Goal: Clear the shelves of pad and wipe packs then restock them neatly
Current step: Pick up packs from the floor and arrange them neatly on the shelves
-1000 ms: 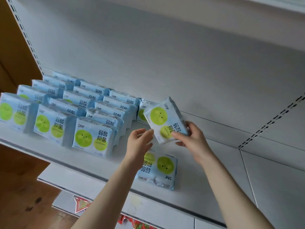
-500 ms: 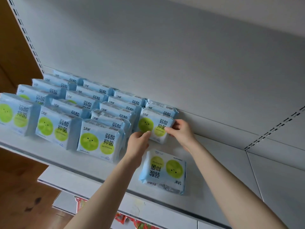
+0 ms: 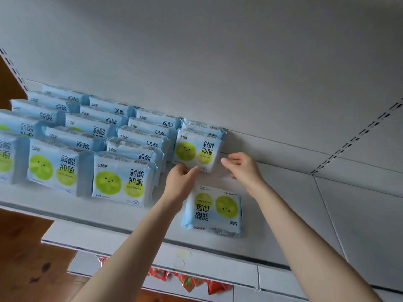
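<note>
The left edge cuts off the nearest packs (image 3: pixel 5 158). I see only the top strips of the rear packs (image 3: pixel 104 110). The left hand (image 3: pixel 181 182) covers a lower corner of the upright pack (image 3: pixel 196 152). I cannot tell whether the right hand (image 3: pixel 242 168) touches it. Red wrappers (image 3: pixel 189 282) sit partly hidden under the shelf (image 3: pixel 130 223).

white shelf (image 3: pixel 272 216), upright packs (image 3: pixel 122 179), flat pack (image 3: pixel 214 209)

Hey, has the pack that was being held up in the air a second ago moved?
Yes. The pad pack went back and down from mid-air and now stands upright near the shelf's back panel, behind the pack lying flat.
</note>
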A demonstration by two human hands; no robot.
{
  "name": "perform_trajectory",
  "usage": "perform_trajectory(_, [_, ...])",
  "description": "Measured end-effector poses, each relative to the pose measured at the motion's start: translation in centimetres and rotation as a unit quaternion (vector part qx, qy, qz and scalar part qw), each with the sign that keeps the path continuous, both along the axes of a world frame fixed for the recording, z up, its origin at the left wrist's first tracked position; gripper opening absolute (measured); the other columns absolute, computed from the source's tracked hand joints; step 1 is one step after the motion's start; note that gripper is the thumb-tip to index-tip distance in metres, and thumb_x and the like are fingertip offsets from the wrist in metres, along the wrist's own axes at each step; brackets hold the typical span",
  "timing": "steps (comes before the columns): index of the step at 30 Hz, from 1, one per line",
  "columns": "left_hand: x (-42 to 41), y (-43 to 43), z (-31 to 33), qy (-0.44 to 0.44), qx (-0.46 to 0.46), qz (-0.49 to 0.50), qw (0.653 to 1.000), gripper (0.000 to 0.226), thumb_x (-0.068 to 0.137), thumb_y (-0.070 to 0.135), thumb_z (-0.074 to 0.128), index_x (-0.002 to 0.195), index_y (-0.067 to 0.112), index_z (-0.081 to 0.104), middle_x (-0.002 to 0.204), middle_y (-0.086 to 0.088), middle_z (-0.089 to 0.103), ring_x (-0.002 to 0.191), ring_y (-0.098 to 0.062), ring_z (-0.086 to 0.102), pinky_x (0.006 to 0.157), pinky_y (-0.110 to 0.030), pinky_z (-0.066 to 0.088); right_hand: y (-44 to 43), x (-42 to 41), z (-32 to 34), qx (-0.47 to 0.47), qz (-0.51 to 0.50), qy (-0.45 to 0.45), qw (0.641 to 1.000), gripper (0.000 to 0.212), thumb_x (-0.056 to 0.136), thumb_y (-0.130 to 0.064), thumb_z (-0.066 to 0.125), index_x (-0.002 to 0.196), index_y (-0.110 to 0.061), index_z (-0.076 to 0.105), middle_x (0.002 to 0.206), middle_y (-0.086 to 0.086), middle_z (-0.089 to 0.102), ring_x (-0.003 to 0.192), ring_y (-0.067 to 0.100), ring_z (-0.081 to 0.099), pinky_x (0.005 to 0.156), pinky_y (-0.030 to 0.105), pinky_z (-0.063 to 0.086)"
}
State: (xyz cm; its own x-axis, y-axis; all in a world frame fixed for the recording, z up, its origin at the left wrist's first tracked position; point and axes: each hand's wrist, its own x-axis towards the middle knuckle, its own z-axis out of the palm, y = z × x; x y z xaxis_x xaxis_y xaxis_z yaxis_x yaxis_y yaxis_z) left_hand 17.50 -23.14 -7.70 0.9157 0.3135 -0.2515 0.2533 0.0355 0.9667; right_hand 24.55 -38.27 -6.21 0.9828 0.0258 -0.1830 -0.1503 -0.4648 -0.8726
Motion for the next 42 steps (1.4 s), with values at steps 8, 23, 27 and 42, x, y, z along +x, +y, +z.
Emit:
perform_trajectory(8, [-3.8, 0.1, -0.4, 0.055, 0.207, -0.04, 0.976, 0.045, 0.086, 0.029, 0.062, 0.081, -0.014, 0.049, 0.063, -0.017, 0.042, 0.07, -0.035, 0.046, 0.066, -0.037, 0.045, -4.5, -5.7, -0.3, -0.074, 0.004, 0.079, 0.994, 0.035, 0.085, -0.038, 0.064, 0.1, -0.006, 0.063, 0.09, 0.007, 0.065, 0.077, 0.022, 0.064, 0.058, 0.028, 0.045])
perform_trajectory(23, [-9.9, -3.8, 2.2, -0.009, -0.267, 0.063, 0.962, 0.008, 0.089, 0.013, 0.059, 0.083, 0.007, 0.06, 0.064, -0.005, 0.069, 0.058, -0.014, 0.066, 0.06, -0.027, 0.056, -5.3, -10.5, 2.8, 0.34, 0.006, 0.114, 0.934, 0.014, 0.09, -0.029, 0.054, 0.09, -0.016, 0.057, 0.084, 0.005, 0.064, 0.079, 0.018, 0.062, 0.07, 0.029, 0.049])
perform_trajectory(27, [-10.5, -4.6, 2.4, -0.035, -0.325, 0.118, 0.938, 0.008, 0.089, 0.007, 0.058, 0.094, 0.002, 0.06, 0.069, -0.005, 0.07, 0.058, -0.012, 0.067, 0.062, -0.024, 0.056, -3.8, -12.8, 2.1, 0.255, 0.13, 0.16, 0.945, 0.042, 0.075, -0.041, 0.061, 0.106, -0.013, 0.056, 0.095, 0.005, 0.067, 0.085, 0.019, 0.067, 0.063, 0.028, 0.053])
perform_trajectory(42, [-8.4, -3.4, 1.5, 0.016, -0.306, 0.174, 0.936, 0.012, 0.094, 0.005, 0.051, 0.082, 0.008, 0.051, 0.079, -0.008, 0.057, 0.069, -0.019, 0.056, 0.072, -0.032, 0.049, -2.1, -8.3, 2.0, 0.238, 0.095, 0.079, 0.963, 0.028, 0.083, 0.005, 0.061, 0.101, -0.015, 0.055, 0.092, 0.004, 0.064, 0.08, 0.017, 0.062, 0.067, 0.027, 0.051])
